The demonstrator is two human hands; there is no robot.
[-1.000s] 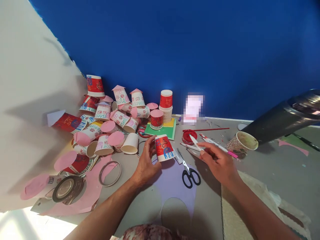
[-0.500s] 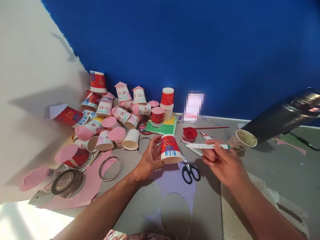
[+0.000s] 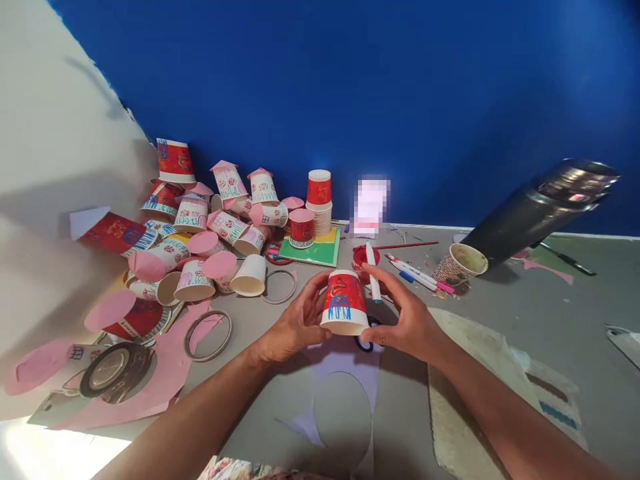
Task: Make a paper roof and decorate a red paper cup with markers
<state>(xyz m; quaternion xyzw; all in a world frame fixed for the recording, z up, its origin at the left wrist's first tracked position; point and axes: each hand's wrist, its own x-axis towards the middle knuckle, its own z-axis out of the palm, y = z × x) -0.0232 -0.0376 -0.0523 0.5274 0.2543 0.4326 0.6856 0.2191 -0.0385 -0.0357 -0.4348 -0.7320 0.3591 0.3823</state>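
A red and white paper cup (image 3: 345,293), upside down with blue strokes drawn on it, is held up in front of me. My left hand (image 3: 300,319) grips its left side, thumb by the rim. On the other side, my right hand (image 3: 407,317) has its thumb at the rim and a white marker with green ends (image 3: 372,273) standing tilted between its fingers. Scissors (image 3: 367,341) lie below the cup, mostly hidden by it and my right hand. Lilac paper with a round cutout (image 3: 375,383) lies under them.
Decorated cups with pink paper roofs (image 3: 193,213) are heaped at left. Tape rolls (image 3: 113,371) lie near pink paper. A red-topped cup stack (image 3: 319,190) stands at the back. Markers (image 3: 415,272), a patterned cup (image 3: 461,263) and a dark flask (image 3: 530,220) are at right.
My right hand has moved left to the cup, and the marker has swung from level to nearly upright. Several markers at right, one with a pink end, now show. The view has shifted slightly right.
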